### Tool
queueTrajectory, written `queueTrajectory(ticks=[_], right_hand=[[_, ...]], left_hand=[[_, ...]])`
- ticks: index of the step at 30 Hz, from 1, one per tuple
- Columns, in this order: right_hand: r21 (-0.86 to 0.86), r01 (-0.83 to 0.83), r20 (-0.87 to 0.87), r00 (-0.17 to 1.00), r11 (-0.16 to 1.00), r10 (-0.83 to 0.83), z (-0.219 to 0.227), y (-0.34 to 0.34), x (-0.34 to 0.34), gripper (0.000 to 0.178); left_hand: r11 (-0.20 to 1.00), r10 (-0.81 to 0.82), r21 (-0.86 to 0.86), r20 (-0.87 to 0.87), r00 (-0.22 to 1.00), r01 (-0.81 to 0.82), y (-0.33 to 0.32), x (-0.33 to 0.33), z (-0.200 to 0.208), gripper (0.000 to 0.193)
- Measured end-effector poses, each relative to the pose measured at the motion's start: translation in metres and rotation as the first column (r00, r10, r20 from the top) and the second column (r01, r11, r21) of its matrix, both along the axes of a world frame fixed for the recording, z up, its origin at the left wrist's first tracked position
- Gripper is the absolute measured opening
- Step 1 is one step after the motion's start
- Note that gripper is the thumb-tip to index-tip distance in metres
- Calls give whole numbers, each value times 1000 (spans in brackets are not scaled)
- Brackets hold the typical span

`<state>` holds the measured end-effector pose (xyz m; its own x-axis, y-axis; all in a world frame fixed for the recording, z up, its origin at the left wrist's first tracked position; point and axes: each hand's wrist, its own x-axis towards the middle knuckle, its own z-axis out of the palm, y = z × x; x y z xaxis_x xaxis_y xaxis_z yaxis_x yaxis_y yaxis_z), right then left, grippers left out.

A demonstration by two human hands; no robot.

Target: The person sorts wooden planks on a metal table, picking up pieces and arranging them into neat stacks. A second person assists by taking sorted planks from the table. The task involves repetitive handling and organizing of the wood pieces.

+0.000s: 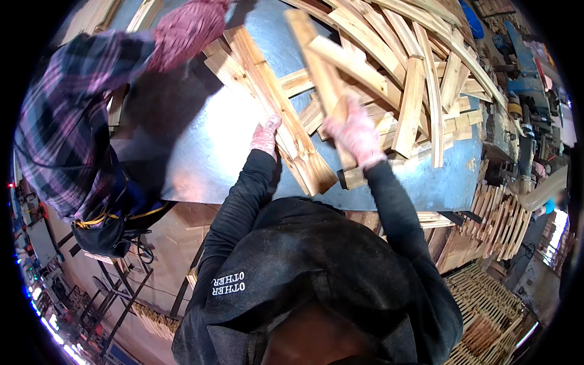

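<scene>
My left hand (265, 136), in a pink glove, is closed at the left edge of a long wooden board (277, 100). This board lies slanting on the metal table beside another pale one. In my right hand (355, 135), also in a pink glove, is a wooden slat (316, 64), gripped near its near end. The slat points away from me over the table and is slightly blurred. Just right of it, a loose pile of wooden slats (412, 97) lies crisscrossed, several of them curved.
A metal table (201, 146) is in front of me. At the left stands another person in a plaid sleeve (91, 70), a pink-gloved hand (191, 30) reaching over the far side. Stacked slats (496, 222) lie beyond the table's right corner, with more stacks (493, 304) lower down.
</scene>
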<state>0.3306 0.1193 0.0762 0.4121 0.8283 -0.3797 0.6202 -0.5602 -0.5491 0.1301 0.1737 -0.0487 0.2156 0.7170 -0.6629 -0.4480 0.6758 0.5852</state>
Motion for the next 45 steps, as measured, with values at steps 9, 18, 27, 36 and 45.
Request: queueTrajectory(ticks=[9, 18, 27, 36, 45], right_hand=[[226, -505, 232, 859, 833, 457, -22, -56, -57, 65], [-351, -193, 515, 777, 916, 362, -6, 14, 93, 93], [471, 88, -486, 856, 878, 175, 78, 32, 67, 60], [380, 83, -581, 797, 921, 168, -122, 80, -102, 33], [443, -467, 202, 883, 765, 423, -58, 179, -115, 69]], left_hand=[[990, -75, 106, -142, 987, 91, 0, 15, -7, 57], [943, -187, 214, -297, 936, 256, 47, -35, 3, 55], [710, -395, -379, -912, -110, 593, 97, -160, 95, 88], [732, -259, -360, -933, -251, 579, 56, -147, 81, 113], [701, -135, -329, -932, -335, 632, 16, -155, 75, 112]])
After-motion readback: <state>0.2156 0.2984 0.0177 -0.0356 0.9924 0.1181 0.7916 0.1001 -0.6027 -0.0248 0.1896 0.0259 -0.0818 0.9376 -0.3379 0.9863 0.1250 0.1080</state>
